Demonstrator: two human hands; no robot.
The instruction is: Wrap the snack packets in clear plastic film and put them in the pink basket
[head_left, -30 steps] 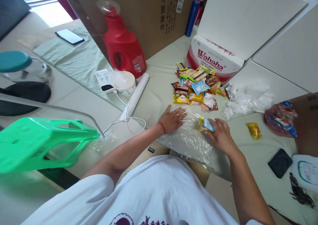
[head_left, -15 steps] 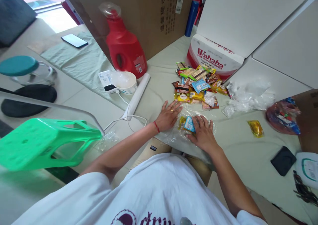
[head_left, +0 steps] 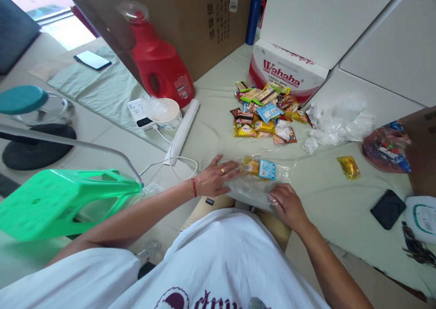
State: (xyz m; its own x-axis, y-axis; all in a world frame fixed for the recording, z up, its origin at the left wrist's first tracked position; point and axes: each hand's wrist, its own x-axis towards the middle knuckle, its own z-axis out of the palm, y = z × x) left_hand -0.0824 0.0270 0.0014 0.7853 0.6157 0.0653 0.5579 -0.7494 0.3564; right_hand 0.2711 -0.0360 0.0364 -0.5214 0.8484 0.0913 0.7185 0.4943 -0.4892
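A clear plastic bag (head_left: 250, 190) lies in front of me at the table's near edge. Inside or under its film, I cannot tell which, are a yellow snack packet (head_left: 251, 166) and a blue snack packet (head_left: 267, 169), side by side. My left hand (head_left: 217, 178), with a ring and a red wrist cord, rests on the bag's left side, fingers stretched out. At the lower right corner, the curled fingers of my right hand (head_left: 289, 205) pinch the film. Just beyond lies a heap of wrapped snacks (head_left: 264, 113).
Behind the heap stands a Wahaha carton (head_left: 284, 70). Crumpled plastic bags (head_left: 344, 122), a yellow packet (head_left: 348, 167) and a reddish bowl (head_left: 384, 152) are to the right. A red jug (head_left: 163, 63), a white tub (head_left: 166, 113) and a cable (head_left: 172, 152) are leftward; a green stool (head_left: 68, 200) lies nearby.
Both hands have drawn back toward my body. My right hand has left the packets, uncovering them, and has closed on the bag's near edge. My left hand has slid down and left.
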